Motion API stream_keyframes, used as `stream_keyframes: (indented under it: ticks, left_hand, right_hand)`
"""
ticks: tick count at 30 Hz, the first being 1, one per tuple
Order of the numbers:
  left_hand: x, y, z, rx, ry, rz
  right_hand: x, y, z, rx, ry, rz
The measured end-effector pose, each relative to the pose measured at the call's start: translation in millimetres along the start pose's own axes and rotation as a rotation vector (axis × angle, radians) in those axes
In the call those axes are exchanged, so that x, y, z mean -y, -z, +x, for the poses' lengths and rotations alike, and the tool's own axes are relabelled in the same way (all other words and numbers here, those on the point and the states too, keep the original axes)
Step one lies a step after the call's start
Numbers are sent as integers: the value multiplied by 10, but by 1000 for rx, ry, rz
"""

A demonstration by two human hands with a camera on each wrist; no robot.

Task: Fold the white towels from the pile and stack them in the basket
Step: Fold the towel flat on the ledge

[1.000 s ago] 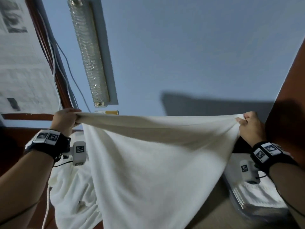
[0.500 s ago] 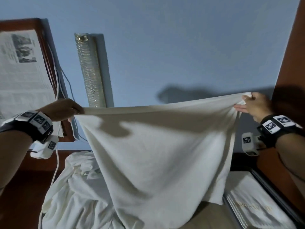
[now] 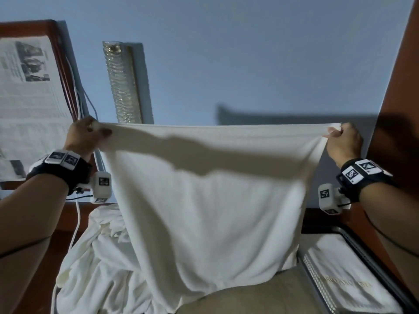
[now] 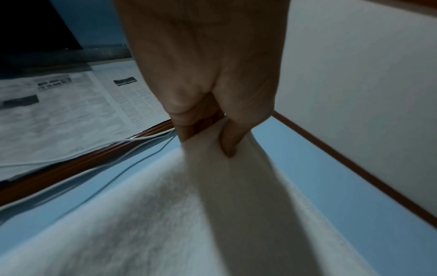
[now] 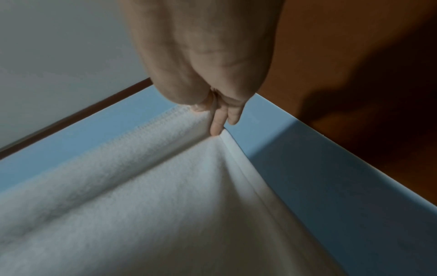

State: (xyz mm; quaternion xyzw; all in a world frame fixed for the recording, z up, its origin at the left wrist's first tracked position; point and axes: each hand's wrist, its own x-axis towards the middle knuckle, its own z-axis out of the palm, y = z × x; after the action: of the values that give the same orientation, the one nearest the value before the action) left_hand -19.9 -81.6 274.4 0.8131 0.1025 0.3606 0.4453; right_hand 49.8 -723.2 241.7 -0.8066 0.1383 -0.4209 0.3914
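Overhead, two hands (image 3: 85,135) (image 3: 343,142), one towel (image 3: 208,200) stretched

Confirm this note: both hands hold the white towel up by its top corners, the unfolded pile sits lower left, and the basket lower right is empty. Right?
Not quite: the basket is not empty; the head view shows a folded towel already in it. The rest stands.

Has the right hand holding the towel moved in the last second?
Cannot tell for sure. The right hand pinches the towel corner level with the left hand, but the head camera itself tilted, so the wall light shifted too.
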Motion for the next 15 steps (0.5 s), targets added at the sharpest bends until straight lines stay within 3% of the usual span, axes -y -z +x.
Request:
stream_keyframes:
  ticks: [4,10,15]
  left_hand:
    - [-121,56,109,-98,-26,-77]
    - [27,95,167,-25,-20,171]
    - [396,22,368,-54,82,59]
  right_hand:
    - [162,99,-8,-62,40,28]
    - [207,222,12,-30,87,16]
    - [190,267,-127,-59,67,40]
